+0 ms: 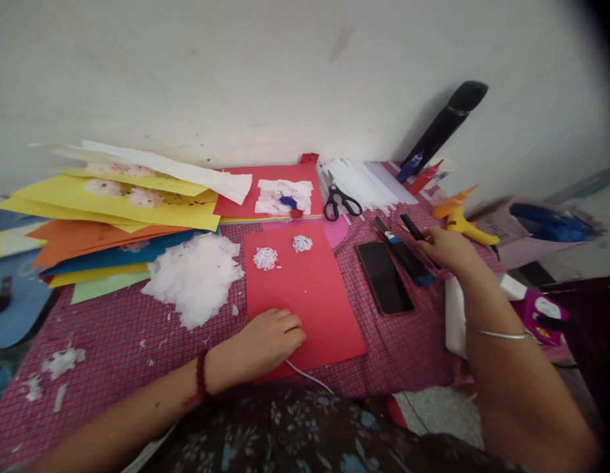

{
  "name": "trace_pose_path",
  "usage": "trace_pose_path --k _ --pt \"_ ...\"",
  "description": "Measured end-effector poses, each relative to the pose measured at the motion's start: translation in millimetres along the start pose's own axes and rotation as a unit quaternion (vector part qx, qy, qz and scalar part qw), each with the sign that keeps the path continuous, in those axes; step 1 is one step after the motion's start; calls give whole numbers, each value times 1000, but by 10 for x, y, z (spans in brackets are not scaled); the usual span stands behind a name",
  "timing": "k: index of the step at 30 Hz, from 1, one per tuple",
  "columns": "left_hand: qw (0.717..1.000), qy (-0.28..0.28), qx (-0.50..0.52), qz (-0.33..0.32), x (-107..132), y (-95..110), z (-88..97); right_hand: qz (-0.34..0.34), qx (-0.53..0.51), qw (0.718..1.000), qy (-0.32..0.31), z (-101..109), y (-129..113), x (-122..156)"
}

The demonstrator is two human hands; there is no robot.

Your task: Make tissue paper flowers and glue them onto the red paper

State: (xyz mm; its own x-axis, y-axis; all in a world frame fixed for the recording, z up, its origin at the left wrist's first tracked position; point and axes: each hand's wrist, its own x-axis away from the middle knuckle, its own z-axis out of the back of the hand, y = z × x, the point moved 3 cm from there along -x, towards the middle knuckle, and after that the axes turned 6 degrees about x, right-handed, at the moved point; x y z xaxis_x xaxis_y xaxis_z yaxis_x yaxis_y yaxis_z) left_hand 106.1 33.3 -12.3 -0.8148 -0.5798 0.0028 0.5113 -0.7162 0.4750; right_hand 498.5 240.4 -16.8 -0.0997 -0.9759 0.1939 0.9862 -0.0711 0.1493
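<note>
Red checked cloth [108, 322] on a desk [403, 351], pale wall [265, 72] behind, left hand [263, 338] resting on red paper [305, 289], fingers together, right hand's [445, 248] fingers pinching a black pen [410, 225]

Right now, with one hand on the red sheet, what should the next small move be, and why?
Probably lift the black pen-like object and bring it over the red sheet: the right hand touches that object, and the left hand rests on the sheet and could steady it. It should clear the blue-and-black tool and the phone lying in between.
</note>
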Motion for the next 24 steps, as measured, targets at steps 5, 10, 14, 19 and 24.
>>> trace_pose_path --k 5,10,14,19,24 --pt "995 20 -53 -80 -67 -52 -174 23 -25 998 50 8 -146 86" --pt "994 72 -23 -77 -30 -117 -249 77 -29 993 85 -49 -449 328" --pt "993 94 4 -69 -28 -143 -270 71 -31 991 107 -78 -565 415" --pt "993 100 44 -49 -39 -157 -261 59 -34 993 92 131 -482 402" --pt "991 103 69 -43 -50 -174 -260 -14 19 996 84 339 -119 131"
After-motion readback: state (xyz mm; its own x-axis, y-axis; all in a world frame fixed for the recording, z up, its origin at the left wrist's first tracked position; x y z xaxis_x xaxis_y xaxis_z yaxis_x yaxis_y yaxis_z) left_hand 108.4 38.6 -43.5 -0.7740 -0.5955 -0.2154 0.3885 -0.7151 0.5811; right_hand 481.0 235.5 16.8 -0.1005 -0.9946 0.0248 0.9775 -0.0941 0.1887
